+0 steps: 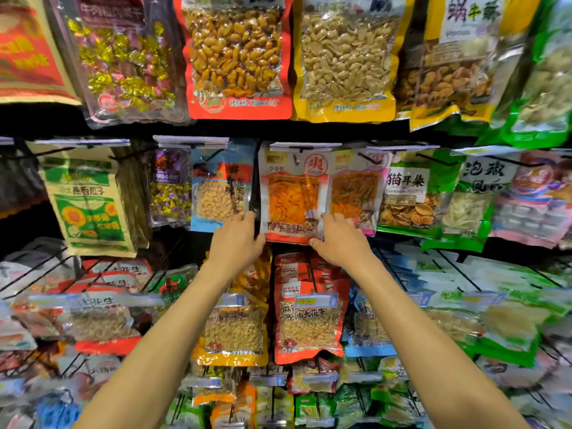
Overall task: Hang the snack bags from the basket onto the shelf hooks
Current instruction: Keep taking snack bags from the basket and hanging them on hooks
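Observation:
A red and white snack bag (292,196) with orange strips inside hangs on a black shelf hook (305,148) in the middle row. My left hand (236,243) holds the bag's lower left edge, thumb at the bottom corner. My right hand (339,241) grips its lower right corner, fingers spread over the front and onto the pink-edged bag (356,193) beside it. The basket is out of view.
Hanging bags crowd the shelf on all sides: a blue peanut bag (221,193) to the left, a green bag (411,196) to the right, red and yellow nut bags (238,57) above, more peanut bags (309,320) on lower hooks under my forearms.

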{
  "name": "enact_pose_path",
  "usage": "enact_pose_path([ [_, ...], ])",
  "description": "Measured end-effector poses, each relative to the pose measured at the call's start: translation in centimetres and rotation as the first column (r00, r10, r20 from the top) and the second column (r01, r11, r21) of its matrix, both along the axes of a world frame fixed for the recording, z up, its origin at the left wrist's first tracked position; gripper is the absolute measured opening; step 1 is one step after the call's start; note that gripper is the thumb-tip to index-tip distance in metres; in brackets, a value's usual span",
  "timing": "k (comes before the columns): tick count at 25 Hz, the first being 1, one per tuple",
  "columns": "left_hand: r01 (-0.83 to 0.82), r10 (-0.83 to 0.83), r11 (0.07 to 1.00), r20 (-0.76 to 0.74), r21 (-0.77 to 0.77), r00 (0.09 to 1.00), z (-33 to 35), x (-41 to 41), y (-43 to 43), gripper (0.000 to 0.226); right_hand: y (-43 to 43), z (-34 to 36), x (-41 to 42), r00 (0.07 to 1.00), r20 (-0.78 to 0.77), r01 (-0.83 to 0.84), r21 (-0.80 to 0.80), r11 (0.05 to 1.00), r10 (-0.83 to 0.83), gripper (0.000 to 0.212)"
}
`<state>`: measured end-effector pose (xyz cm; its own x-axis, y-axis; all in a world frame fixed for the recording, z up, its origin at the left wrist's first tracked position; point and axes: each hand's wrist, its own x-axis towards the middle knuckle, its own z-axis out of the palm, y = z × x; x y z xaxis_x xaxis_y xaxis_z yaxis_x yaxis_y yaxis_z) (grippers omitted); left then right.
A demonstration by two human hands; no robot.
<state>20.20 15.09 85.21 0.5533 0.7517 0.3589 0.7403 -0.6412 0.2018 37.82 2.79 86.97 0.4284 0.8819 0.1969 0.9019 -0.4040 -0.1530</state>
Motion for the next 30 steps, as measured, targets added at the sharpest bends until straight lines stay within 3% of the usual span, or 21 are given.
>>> enact_pose_path([
  [5, 0.076, -0.050, 0.990, 0.210, -0.119, 0.976, 0.0, 1.8, 2.8, 0.063, 0.8, -0.4, 1.4, 0.996, -0.043, 0.075, 0.066, 0.995, -0.072, 0.052],
  [10, 0.087, -0.032, 0.987, 0.370, -0.133, 0.928, 0.5, 3.8, 4.4, 0.062, 3.2, -0.3, 3.7, 0.998, -0.023, 0.060, 0.199, 0.978, -0.057, 0.047],
  [13, 0.085, 0.044, 0.970, 0.508, -0.228, 0.860, 2.0, 5.1, 5.0, 0.065, 5.0, 0.0, 5.2, 0.981, -0.191, 0.040, 0.339, 0.940, 0.027, 0.038],
  [15, 0.123, 0.112, 0.924, 0.565, -0.361, 0.818, 3.0, 6.4, 5.9, 0.080, 6.2, 0.6, 5.9, 0.927, -0.360, 0.069, 0.435, 0.898, 0.104, 0.027],
  [16, 0.134, 0.139, 0.909, 0.590, -0.395, 0.795, 3.4, 7.0, 6.7, 0.080, 6.6, 1.0, 6.1, 0.890, -0.434, 0.092, 0.470, 0.878, 0.139, 0.030],
  [17, 0.109, 0.179, 0.907, 0.608, -0.406, 0.773, 4.0, 7.6, 7.1, 0.063, 7.0, 1.2, 6.4, 0.864, -0.476, 0.107, 0.493, 0.863, 0.165, 0.035],
  [18, 0.068, 0.209, 0.919, 0.627, -0.388, 0.750, 4.3, 8.1, 7.5, 0.040, 7.4, 1.3, 6.4, 0.855, -0.490, 0.119, 0.509, 0.852, 0.173, 0.039],
  [19, 0.021, 0.237, 0.931, 0.646, -0.365, 0.726, 4.6, 8.8, 7.7, 0.035, 7.8, 1.4, 6.5, 0.857, -0.488, 0.134, 0.525, 0.841, 0.168, 0.041],
  [25, -0.068, 0.264, 0.953, 0.703, -0.294, 0.660, 5.5, 9.8, 7.9, 0.047, 9.8, 2.5, 7.1, 0.912, -0.411, 0.249, 0.512, 0.822, -0.020, 0.047],
  [29, -0.052, 0.231, 0.963, 0.712, -0.264, 0.663, 5.4, 10.0, 9.3, 0.034, 10.8, 3.5, 7.9, 0.877, -0.480, 0.298, 0.512, 0.806, -0.020, 0.050],
  [30, -0.045, 0.208, 0.968, 0.698, -0.245, 0.685, 5.1, 10.2, 10.0, 0.043, 11.0, 3.5, 7.9, 0.868, -0.497, 0.308, 0.518, 0.798, -0.013, 0.054],
])
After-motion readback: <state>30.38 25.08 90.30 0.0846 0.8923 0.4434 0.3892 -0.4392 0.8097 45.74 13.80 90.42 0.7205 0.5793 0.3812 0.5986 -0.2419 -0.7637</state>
